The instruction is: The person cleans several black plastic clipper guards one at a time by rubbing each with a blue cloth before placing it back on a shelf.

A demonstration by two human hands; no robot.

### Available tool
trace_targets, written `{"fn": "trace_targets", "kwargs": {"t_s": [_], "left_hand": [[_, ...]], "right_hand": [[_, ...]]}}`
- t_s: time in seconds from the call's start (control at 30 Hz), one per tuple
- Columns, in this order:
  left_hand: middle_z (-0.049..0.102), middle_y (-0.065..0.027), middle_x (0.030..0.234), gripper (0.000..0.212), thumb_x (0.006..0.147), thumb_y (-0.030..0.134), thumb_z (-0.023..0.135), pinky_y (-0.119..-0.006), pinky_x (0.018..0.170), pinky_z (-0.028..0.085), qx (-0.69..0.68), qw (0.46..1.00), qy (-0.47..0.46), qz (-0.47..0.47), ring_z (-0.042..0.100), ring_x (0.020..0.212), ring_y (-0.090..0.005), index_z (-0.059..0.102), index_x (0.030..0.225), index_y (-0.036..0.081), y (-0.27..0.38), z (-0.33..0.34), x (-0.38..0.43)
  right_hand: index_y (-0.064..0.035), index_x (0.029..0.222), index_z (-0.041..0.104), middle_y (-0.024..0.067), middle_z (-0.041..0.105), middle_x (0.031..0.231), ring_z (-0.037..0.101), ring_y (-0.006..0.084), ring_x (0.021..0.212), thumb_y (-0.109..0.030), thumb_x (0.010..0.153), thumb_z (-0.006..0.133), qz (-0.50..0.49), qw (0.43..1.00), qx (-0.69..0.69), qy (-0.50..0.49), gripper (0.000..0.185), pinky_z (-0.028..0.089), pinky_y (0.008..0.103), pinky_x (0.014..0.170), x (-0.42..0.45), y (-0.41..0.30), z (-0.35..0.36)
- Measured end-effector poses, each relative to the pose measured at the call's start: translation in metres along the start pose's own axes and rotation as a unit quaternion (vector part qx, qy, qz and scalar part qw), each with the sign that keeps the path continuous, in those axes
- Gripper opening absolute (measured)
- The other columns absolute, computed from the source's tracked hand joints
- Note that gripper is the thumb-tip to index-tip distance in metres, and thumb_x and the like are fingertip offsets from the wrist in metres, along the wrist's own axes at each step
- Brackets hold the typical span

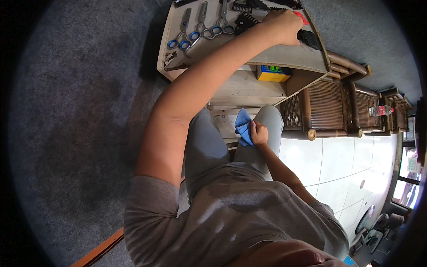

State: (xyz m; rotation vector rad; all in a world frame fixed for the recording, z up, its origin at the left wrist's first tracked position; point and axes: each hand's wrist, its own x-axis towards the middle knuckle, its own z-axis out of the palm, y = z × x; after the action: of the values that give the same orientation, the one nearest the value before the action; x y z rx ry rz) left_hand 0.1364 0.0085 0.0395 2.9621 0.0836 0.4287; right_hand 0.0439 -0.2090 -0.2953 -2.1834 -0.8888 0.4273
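My left hand [283, 27] reaches across to the right part of a worn wooden shelf top [213, 45], its fingers curled and partly hidden. Beside its knuckles is a red comb-like piece [301, 17], and by the fingers lies a black clipper guard [309, 38]; whether the hand grips either cannot be told. Over my right thigh, my right hand [259, 133] holds a crumpled blue cloth [244, 126]. To the left on the top lie several scissors [185, 33] with ring handles, some blue-rimmed. Black clipper guard combs [246, 22] sit between them and my left wrist.
A yellow and blue box [273, 74] stands in the open compartment under the top. Bamboo benches [326, 106] run to the right, with a plastic bottle [381, 110] on one. A fan [365, 218] stands at lower right on the white tiles. A grey wall [80, 100] is at left.
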Motion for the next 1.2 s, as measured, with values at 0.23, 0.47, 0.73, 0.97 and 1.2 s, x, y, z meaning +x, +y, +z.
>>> {"fn": "trace_targets", "kwargs": {"t_s": [0.23,0.47,0.73,0.97,1.2], "left_hand": [[0.061,-0.0168,0.094,0.044,0.065,0.028,0.073,-0.037,0.083,0.046,-0.020,1.000,-0.017,-0.013,0.058,0.094,-0.0305,0.061,0.099,0.003,0.001,-0.001,0.004],[0.063,-0.0148,0.089,0.049,0.062,0.026,0.077,-0.034,0.077,0.049,0.027,0.977,0.194,0.091,0.061,0.085,-0.0261,0.060,0.099,0.000,-0.032,0.024,0.012],[0.056,-0.0214,0.096,0.043,0.053,0.014,0.077,-0.038,0.078,0.046,-0.171,0.972,0.141,0.074,0.054,0.093,-0.0336,0.059,0.090,0.001,-0.012,0.001,0.002],[0.060,-0.0205,0.073,0.024,0.060,0.006,0.070,-0.035,0.063,0.047,-0.251,0.936,0.234,0.078,0.061,0.070,-0.0300,0.061,0.081,0.000,-0.003,-0.014,-0.010],[0.062,-0.0063,0.080,0.029,0.072,0.009,0.071,-0.024,0.070,0.050,-0.424,0.885,0.193,-0.021,0.061,0.075,-0.0110,0.057,0.095,-0.003,-0.013,-0.043,-0.083]], "right_hand": [[-0.0010,0.080,0.060,0.0227,0.057,0.068,0.055,0.0403,0.067,-0.034,0.089,0.041,-0.007,1.000,-0.002,0.009,0.039,0.042,0.0445,0.060,0.000,0.000,-0.002],[-0.0021,0.071,0.057,0.0221,0.056,0.064,0.055,0.0402,0.063,-0.035,0.089,0.041,-0.021,1.000,0.002,0.005,0.041,0.042,0.0460,0.056,0.001,-0.005,0.002],[-0.0019,0.071,0.057,0.0224,0.056,0.065,0.056,0.0401,0.064,-0.035,0.089,0.041,-0.010,1.000,-0.009,0.014,0.041,0.043,0.0460,0.057,0.000,-0.003,0.001],[-0.0021,0.072,0.058,0.0219,0.057,0.065,0.056,0.0403,0.064,-0.034,0.089,0.041,-0.008,1.000,-0.010,0.016,0.040,0.043,0.0460,0.057,0.000,0.002,0.000],[-0.0025,0.071,0.060,0.0190,0.058,0.063,0.058,0.0363,0.061,-0.044,0.080,0.054,-0.014,1.000,0.003,-0.002,0.043,0.044,0.0421,0.056,0.000,-0.004,-0.003]]}}
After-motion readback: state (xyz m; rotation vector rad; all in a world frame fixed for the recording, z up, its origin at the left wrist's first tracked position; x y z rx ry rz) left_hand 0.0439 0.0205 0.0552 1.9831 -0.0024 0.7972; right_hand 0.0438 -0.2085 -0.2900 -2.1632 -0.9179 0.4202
